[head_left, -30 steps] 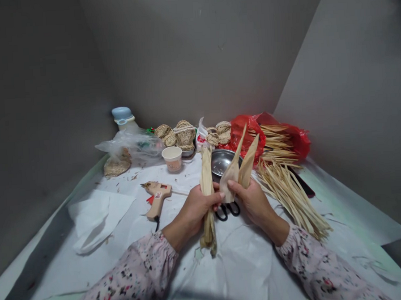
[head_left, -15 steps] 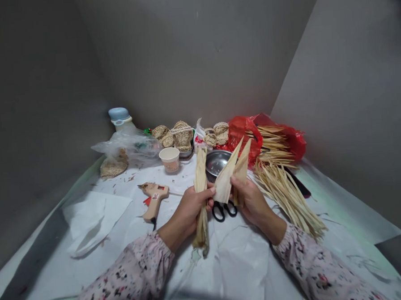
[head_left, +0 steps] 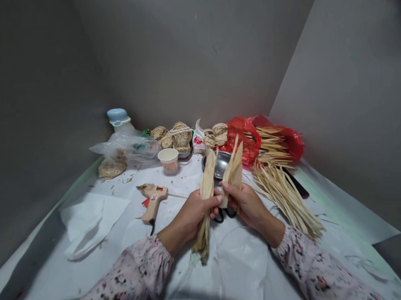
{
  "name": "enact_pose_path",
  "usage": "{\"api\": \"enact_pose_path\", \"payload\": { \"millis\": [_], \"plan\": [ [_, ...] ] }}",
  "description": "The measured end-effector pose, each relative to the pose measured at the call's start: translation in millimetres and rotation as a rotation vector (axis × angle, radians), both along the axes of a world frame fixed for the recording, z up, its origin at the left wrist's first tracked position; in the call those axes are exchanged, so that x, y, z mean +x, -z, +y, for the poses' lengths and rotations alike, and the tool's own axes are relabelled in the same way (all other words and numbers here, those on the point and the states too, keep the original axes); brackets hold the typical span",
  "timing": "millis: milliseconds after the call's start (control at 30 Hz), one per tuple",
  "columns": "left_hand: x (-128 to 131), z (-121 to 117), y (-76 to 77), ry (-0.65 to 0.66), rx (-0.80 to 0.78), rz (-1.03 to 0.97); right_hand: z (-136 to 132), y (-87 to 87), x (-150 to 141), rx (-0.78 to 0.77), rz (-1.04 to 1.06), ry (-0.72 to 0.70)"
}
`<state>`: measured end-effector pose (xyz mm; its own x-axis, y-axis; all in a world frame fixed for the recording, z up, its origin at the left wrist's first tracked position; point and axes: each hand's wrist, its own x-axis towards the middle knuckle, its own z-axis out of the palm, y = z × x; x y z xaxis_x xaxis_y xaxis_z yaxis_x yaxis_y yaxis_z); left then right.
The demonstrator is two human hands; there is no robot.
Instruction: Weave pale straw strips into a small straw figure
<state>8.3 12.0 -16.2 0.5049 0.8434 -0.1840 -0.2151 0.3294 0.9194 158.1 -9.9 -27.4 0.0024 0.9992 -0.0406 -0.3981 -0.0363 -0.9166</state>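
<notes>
A long bundle of dried corn husks (head_left: 206, 181) is clasped in my left hand (head_left: 199, 212), its darker ends hanging down toward me. Beside it, my right hand (head_left: 248, 204) pinches a couple of pale husk pieces (head_left: 233, 173) that point upward. The two hands are close together, fingertips nearly meeting. Below and behind them lie black-handled scissors (head_left: 230, 212), partly hidden by the fingers. A metal bowl (head_left: 222, 163) stands just beyond, half covered by the husks.
Left of my hands lie a glue gun (head_left: 154, 201) and white paper (head_left: 93, 222). Farther back are a paper cup (head_left: 169, 160), woven pieces (head_left: 181, 135), a plastic bag (head_left: 133, 144) and a blue-lidded bottle (head_left: 117, 116). Husk strips (head_left: 287, 199), a red bag (head_left: 243, 136) and a phone (head_left: 298, 185) are at right.
The wide husk that spanned between my hands now stands gathered with the other piece in my right hand. Both hands have shifted slightly downward, and the left bundle leans more to the right.
</notes>
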Motion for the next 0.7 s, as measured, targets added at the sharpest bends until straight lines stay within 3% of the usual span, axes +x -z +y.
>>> {"api": "enact_pose_path", "payload": {
  "millis": [233,400,600,700],
  "plan": [
    [-2.2,1.5,-5.4,-0.074,-0.218,-0.184,5.9,-0.2,7.0,0.063,0.084,0.291],
    [-4.5,4.0,-6.3,-0.090,-0.296,-0.257,3.0,-0.7,5.7,0.092,0.087,0.164],
    [1.4,-0.3,-3.7,-0.058,-0.227,-0.249,-5.9,-2.9,-4.7,0.079,-0.313,0.047],
    [3.5,-1.5,-4.8,-0.056,-0.216,-0.217,-5.3,-1.5,-4.9,0.067,-0.365,0.071]
  ]
}}
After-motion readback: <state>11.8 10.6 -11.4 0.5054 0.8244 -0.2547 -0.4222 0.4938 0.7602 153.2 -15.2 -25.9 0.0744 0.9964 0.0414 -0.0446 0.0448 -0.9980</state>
